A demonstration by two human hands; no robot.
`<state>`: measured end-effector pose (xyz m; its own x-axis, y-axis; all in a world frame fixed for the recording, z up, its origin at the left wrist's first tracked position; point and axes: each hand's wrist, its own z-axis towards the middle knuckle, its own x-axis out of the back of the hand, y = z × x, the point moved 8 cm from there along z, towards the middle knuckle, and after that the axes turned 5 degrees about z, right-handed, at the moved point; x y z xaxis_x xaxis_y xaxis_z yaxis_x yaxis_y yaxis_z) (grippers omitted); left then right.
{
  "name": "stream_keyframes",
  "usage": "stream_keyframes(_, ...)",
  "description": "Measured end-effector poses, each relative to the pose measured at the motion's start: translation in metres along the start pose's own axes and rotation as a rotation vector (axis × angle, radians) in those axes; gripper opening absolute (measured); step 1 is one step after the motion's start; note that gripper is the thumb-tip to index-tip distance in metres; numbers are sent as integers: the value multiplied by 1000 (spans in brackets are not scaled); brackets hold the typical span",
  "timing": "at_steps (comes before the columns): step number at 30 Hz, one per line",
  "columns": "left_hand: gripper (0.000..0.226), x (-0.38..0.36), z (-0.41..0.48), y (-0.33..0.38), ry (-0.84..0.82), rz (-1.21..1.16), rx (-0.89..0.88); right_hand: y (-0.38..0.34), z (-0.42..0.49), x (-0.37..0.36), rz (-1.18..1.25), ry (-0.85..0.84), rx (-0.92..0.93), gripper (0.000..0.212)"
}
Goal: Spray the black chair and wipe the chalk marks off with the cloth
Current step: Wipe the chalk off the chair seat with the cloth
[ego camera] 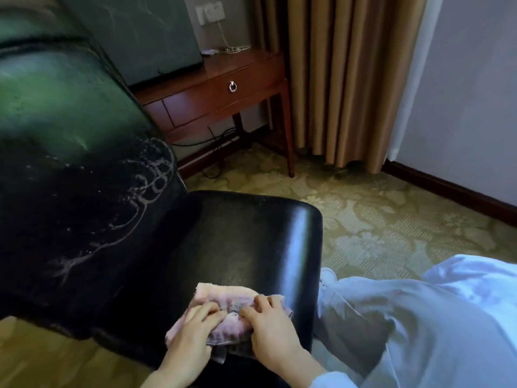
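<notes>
pink cloth [221,296] lies crumpled on the black chair [251,242] seat; white chalk marks [145,189] streak its backrest.

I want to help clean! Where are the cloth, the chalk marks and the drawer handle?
cloth [221,294]: head view, bare pink top part.
chalk marks [145,197]: head view, white swirl.
drawer handle [232,86]: head view, metal ring.

Black chair [240,242] with white chalk marks [131,197], pink cloth [223,312], floral green carpet [377,219]

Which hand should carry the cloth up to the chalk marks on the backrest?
Left, probably. The left hand and right hand both hold the cloth at the front edge of the seat; the chalk marks sit on the backrest to the left, so the right would cross over.
</notes>
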<state>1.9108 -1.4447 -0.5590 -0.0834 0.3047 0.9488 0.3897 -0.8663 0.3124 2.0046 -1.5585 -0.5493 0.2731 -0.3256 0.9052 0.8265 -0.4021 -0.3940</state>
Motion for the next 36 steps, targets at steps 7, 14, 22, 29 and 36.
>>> stream_keyframes(7,75,2,0,3,40,41,8,12,8,2,92,-2,-53,42)
stream_keyframes(14,67,16,87,7,125,28,-2,59,79,5,126,76,-88,42)
stream_keyframes(22,59,17,300,-17,174,76,-3,170,250,17,95,105,-231,47)
stream_keyframes(29,59,8,367,-13,160,130,7,213,278,16,200,195,-258,48)
stream_keyframes(36,53,-12,290,48,109,94,-215,207,169,26,279,353,-450,57)
